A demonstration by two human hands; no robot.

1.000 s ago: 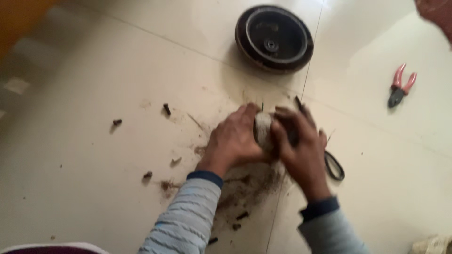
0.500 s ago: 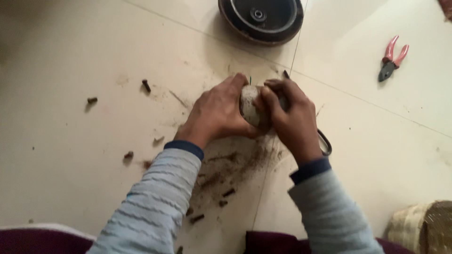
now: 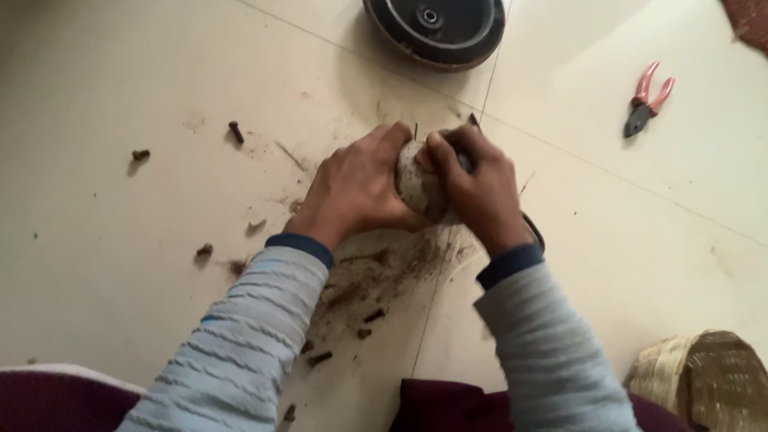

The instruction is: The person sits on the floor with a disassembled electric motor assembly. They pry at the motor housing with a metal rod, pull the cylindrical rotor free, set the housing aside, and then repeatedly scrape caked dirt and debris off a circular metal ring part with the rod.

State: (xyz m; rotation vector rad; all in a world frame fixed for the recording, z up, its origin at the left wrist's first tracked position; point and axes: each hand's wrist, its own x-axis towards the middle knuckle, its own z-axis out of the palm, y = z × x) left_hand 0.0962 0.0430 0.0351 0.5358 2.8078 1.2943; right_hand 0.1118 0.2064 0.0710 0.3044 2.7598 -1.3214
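Observation:
Both of my hands clasp one dirty, rounded grey metal part (image 3: 416, 182) just above the tiled floor. My left hand (image 3: 352, 188) wraps its left side. My right hand (image 3: 478, 190) covers its right side, thumb pressed on top. Most of the part is hidden by my fingers. A thin dark pin sticks up behind it. Brown grit and rust dust (image 3: 376, 276) lie on the floor under my wrists.
A round black disc-shaped part (image 3: 436, 28) lies at the top. Red-handled pliers (image 3: 646, 100) lie at the upper right. Several rusty bolts (image 3: 235, 131) and small bits are scattered on the left and near my left sleeve. A woven basket (image 3: 704, 380) sits bottom right.
The view has drifted, so the hands sit lower and the black disc has slid toward the top edge. My hands keep the same grip, shifting slightly on the part.

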